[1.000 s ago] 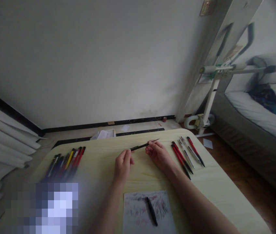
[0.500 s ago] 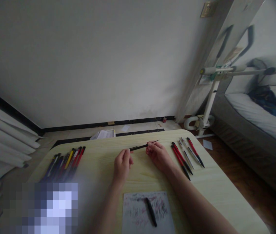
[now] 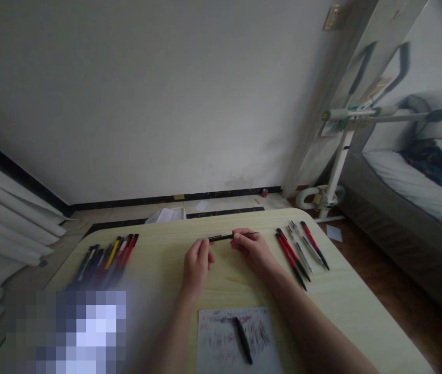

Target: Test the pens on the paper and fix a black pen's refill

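Observation:
Above the far middle of the table, my left hand (image 3: 197, 262) is closed on one end of a slim black pen (image 3: 220, 238). My right hand (image 3: 252, 249) pinches the pen's other end between thumb and fingers. A thin dark tip pokes out past the right fingers; whether it belongs to the pen or is a separate refill I cannot tell. Below, between my forearms, a thick black pen (image 3: 243, 340) lies on a white sheet of paper (image 3: 215, 345) covered with black and reddish scribbles.
Several red-and-black pens (image 3: 289, 257) and clear pens (image 3: 302, 249) lie at the right of the pale wooden table (image 3: 346, 311). A row of dark, yellow and red pens (image 3: 107, 254) lies at the left. A pixelated bright patch hides the lower left.
My right hand has shifted slightly, and its fingers now sit closer to the left hand on the pen. Less of the thin tip shows beyond them. The left hand stays nearly still.

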The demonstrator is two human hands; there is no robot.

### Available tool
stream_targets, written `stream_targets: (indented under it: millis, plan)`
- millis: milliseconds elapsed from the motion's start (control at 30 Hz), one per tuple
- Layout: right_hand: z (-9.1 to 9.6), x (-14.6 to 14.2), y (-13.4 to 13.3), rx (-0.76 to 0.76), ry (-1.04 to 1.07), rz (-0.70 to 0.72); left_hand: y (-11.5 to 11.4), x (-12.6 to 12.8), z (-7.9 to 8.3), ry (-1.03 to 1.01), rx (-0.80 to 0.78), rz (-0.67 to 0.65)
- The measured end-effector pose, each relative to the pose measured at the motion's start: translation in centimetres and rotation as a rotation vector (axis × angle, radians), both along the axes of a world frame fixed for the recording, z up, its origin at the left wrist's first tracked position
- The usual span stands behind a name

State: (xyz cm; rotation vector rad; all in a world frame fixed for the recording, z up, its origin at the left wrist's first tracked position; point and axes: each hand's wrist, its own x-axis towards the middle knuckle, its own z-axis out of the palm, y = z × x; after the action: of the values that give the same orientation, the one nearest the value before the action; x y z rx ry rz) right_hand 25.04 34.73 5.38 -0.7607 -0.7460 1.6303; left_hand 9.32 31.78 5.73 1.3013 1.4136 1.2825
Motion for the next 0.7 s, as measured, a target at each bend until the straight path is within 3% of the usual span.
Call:
stream_targets:
  millis: [500, 700]
  plan:
    - [0.32, 0.3, 0.07, -0.041, 0.137, -0.03, -0.04, -0.02, -0.07, 0.03, -0.019, -0.025]
    - [0.3, 0.34, 0.11, -0.055, 0.148, -0.049, -0.22, 0.02, 0.06, 0.183, -0.002, -0.08]
